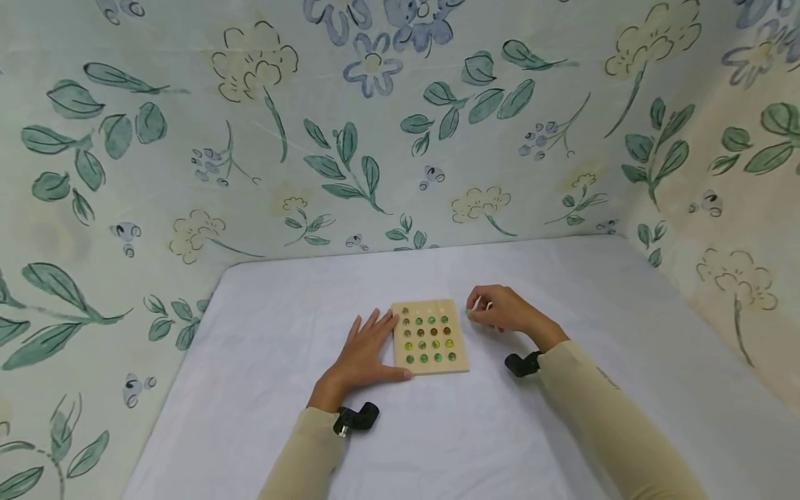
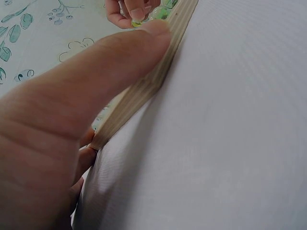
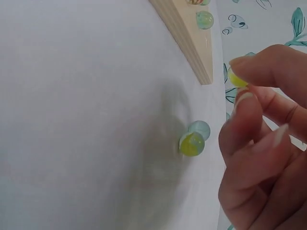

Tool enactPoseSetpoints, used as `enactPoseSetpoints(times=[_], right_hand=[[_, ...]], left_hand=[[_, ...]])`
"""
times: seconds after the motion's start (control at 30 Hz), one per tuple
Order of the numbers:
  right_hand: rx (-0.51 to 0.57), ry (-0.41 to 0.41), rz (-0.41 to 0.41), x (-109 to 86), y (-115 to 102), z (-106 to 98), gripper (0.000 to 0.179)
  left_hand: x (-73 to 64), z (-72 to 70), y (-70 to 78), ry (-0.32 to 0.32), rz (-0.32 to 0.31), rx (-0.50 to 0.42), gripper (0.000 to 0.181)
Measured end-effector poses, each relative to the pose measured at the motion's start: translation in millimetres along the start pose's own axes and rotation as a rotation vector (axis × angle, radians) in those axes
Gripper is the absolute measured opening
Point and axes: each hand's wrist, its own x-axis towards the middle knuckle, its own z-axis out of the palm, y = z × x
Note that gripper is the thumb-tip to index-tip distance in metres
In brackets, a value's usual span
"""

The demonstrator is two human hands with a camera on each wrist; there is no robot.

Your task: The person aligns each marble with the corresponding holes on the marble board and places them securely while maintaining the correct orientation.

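A square light wooden board (image 1: pixel 461 354) lies on the table, bearing rows of glass marbles (image 1: pixel 435 344) in green, yellow and brown tones. Only one marble (image 1: pixel 405 311) shows in its far row, at the left end. My left hand (image 1: pixel 361 355) is spread against the board's left side, fingers straight, with the thumb along the near edge. Beyond the board's far right corner, my right hand (image 1: pixel 505 309) pinches a yellow-green marble (image 3: pixel 237 79) between thumb and forefinger. Two loose marbles (image 3: pixel 192 144) lie on the cloth below it in the right wrist view.
White cloth (image 1: pixel 262 361) covers the table. A wall hanging with a leaf and flower print (image 1: pixel 350 153) rises behind the table and along its right side. Each wrist carries a small black camera (image 1: pixel 356 419).
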Motion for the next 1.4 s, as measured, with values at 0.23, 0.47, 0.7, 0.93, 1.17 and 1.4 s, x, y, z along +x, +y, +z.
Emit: enactPoseSetpoints(times=[0.23,0.47,0.7,0.93,1.17,1.4], right_hand=[[0.017,-0.008,0.012,5.1,-7,4,0.015],[0.023,0.001,-0.006,14.1,-14,8,0.014],[0.026,-0.011,-0.001,23.1,-23,13,0.015],[0.013,-0.017,-0.036,32.7,-29,17,0.015],[-0.002,0.006,-0.101,41.4,-34,22,0.014],[-0.009,-0.003,-0.099,49.1,-39,28,0.014]], left_hand=[[-0.7,-1.7,1.5,-0.013,-0.009,0.004,0.116],[0.2,-3.7,2.1,-0.01,-0.006,0.006,0.116],[0.4,-4.0,1.9,-0.016,-0.01,0.002,0.116],[-0.1,-5.5,2.9,-0.011,0.0,-0.007,0.115],[0.6,-5.1,2.3,-0.018,-0.001,0.005,0.115],[0.3,-5.3,2.2,-0.024,-0.006,0.001,0.115]])
